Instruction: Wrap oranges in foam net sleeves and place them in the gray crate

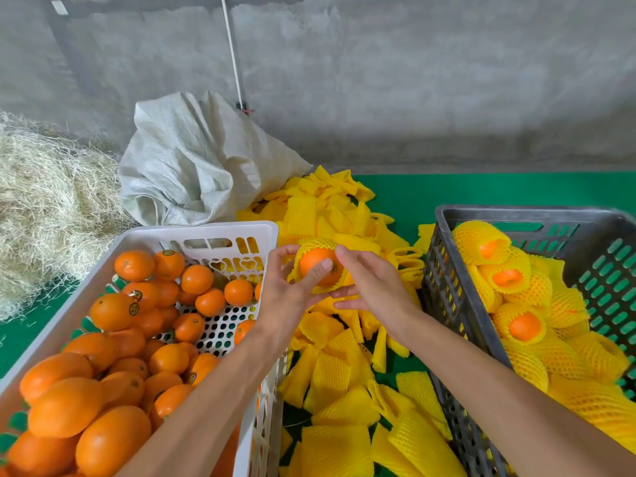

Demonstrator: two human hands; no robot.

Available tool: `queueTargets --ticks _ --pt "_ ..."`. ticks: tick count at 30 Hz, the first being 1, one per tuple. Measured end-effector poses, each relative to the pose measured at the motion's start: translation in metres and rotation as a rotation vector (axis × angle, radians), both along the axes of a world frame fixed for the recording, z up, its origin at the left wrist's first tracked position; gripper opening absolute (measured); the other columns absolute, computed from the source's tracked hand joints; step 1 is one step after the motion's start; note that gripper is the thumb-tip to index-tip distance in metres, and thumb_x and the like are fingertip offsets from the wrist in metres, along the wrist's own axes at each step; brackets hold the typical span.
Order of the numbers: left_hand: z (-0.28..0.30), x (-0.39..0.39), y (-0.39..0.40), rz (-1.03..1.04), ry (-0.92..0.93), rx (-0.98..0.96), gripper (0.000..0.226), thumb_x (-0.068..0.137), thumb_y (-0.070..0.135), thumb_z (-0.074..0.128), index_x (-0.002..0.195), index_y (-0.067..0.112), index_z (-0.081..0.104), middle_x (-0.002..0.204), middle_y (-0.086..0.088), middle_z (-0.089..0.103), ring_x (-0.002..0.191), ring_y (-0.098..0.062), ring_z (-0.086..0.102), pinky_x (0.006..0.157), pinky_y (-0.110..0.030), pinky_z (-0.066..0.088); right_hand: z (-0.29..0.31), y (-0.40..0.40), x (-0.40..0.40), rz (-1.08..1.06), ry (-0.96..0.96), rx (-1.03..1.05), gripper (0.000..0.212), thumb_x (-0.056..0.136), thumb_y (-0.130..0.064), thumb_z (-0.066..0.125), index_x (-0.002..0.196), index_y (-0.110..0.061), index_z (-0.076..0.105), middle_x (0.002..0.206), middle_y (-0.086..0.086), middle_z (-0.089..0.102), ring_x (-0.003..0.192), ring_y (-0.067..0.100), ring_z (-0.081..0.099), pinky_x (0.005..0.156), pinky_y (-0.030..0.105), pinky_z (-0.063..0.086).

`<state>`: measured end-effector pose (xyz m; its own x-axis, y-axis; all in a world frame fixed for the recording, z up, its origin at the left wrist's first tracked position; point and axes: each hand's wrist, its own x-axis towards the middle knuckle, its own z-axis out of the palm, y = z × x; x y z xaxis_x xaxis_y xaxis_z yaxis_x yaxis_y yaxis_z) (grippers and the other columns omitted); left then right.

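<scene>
- The left hand [287, 290] grips an orange [318, 266] that sits half inside a yellow sleeve [311, 244], its thumb pressed on the bare fruit and a finger curled round the sleeve's left edge.
- The right hand [373, 282] holds the same sleeve from the right, index finger on its upper rim, other fingers under it.
- Straw [51, 201] is heaped at far left.
- The white crate [220, 230] at left holds loose oranges [113, 339]; the left forearm crosses its right wall.
- A woven sack [192, 160] slumps behind that crate.
- Flat spare sleeves [337, 390] lie piled on the green desk [481, 189] between the two crates, under the hands.
- The gray crate [457, 304] at right holds wrapped oranges [523, 325], some with fruit showing at the open sleeve ends.
- The held orange is above the sleeve pile, between the crates, apart from the gray crate.
</scene>
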<state>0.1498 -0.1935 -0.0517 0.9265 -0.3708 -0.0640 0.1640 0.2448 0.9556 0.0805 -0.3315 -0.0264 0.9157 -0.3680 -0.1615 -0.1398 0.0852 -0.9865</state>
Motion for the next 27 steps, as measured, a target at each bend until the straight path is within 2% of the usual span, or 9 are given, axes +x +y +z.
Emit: queueTargets --ticks 5,7,10,13,16,19,23,25,27 --pt "-0.006 0.0 -0.001 -0.067 0.046 -0.025 0.073 0.075 0.009 0.087 0.131 0.02 0.042 0.132 -0.019 0.059 0.112 -0.038 0.07 0.091 -0.062 0.058 -0.007 -0.004 -0.004 0.039 -0.079 -0.423 0.047 0.103 -0.042 0.056 0.144 -0.02 0.057 0.125 -0.006 0.068 0.084 0.016 0.076 0.075 0.042 0.064" --pt "-0.006 0.0 -0.002 -0.06 0.007 0.015 0.072 0.077 0.004 0.088 0.131 0.021 0.042 0.132 -0.013 0.057 0.107 -0.031 0.072 0.084 -0.056 0.062 -0.006 -0.007 -0.005 0.03 -0.084 -0.614 0.035 0.106 -0.04 0.05 0.124 -0.015 0.068 0.103 0.001 0.075 0.074 0.015 0.075 0.073 0.046 0.062" --pt "-0.006 -0.003 -0.005 -0.032 -0.074 0.164 0.075 0.078 0.016 0.09 0.134 0.029 0.042 0.132 -0.001 0.05 0.104 -0.023 0.071 0.071 -0.044 0.065 -0.003 -0.01 -0.006 -0.007 -0.099 -0.85 0.034 0.109 -0.03 0.047 0.089 -0.007 0.062 0.077 0.008 0.068 0.069 0.02 0.071 0.066 0.049 0.056" --pt "-0.007 -0.005 -0.005 0.011 -0.084 0.279 0.078 0.078 0.034 0.09 0.139 0.033 0.041 0.125 0.01 0.048 0.103 -0.019 0.068 0.061 -0.032 0.061 0.003 -0.005 -0.006 -0.063 -0.138 -1.053 0.03 0.11 -0.025 0.044 0.098 -0.003 0.061 0.087 0.011 0.064 0.078 0.03 0.063 0.069 0.05 0.049" --pt "-0.006 -0.004 -0.005 0.034 -0.064 0.346 0.067 0.08 0.045 0.083 0.135 0.027 0.049 0.119 0.004 0.058 0.096 -0.016 0.069 0.057 -0.028 0.059 0.005 0.006 -0.008 -0.091 -0.195 -1.234 0.029 0.111 -0.024 0.041 0.113 -0.003 0.061 0.109 0.012 0.062 0.087 0.031 0.062 0.067 0.04 0.05" --pt "-0.006 -0.003 -0.005 0.065 -0.082 0.347 0.05 0.081 0.052 0.074 0.119 0.02 0.067 0.106 -0.002 0.072 0.087 -0.015 0.071 0.057 -0.027 0.058 0.004 0.015 -0.011 -0.099 -0.328 -1.376 0.022 0.108 -0.02 0.05 0.104 -0.004 0.064 0.099 0.011 0.062 0.074 0.028 0.062 0.053 0.034 0.046" --pt "-0.006 -0.001 -0.002 0.09 -0.04 0.268 0.04 0.087 0.044 0.071 0.111 0.012 0.072 0.104 -0.009 0.077 0.1 -0.024 0.074 0.086 -0.044 0.063 0.002 0.015 -0.01 -0.117 -0.358 -1.387 0.026 0.107 -0.034 0.052 0.111 -0.011 0.064 0.103 0.004 0.064 0.081 0.022 0.066 0.053 0.031 0.049" --pt "-0.006 0.0 -0.001 0.071 0.002 0.163 0.036 0.086 0.039 0.071 0.113 0.016 0.068 0.109 -0.01 0.076 0.105 -0.025 0.073 0.096 -0.051 0.059 0.0 0.014 -0.011 -0.111 -0.214 -1.249 0.05 0.105 -0.056 0.037 0.129 -0.017 0.057 0.113 0.001 0.067 0.09 0.021 0.068 0.062 0.032 0.052" --pt "-0.005 -0.001 -0.001 0.064 -0.028 0.144 0.048 0.079 0.042 0.073 0.121 0.024 0.06 0.118 -0.004 0.072 0.109 -0.018 0.071 0.099 -0.046 0.057 -0.005 0.012 -0.011 -0.041 -0.016 -1.011 0.072 0.097 -0.074 0.02 0.141 -0.024 0.047 0.109 0.002 0.071 0.094 0.023 0.069 0.077 0.041 0.057"
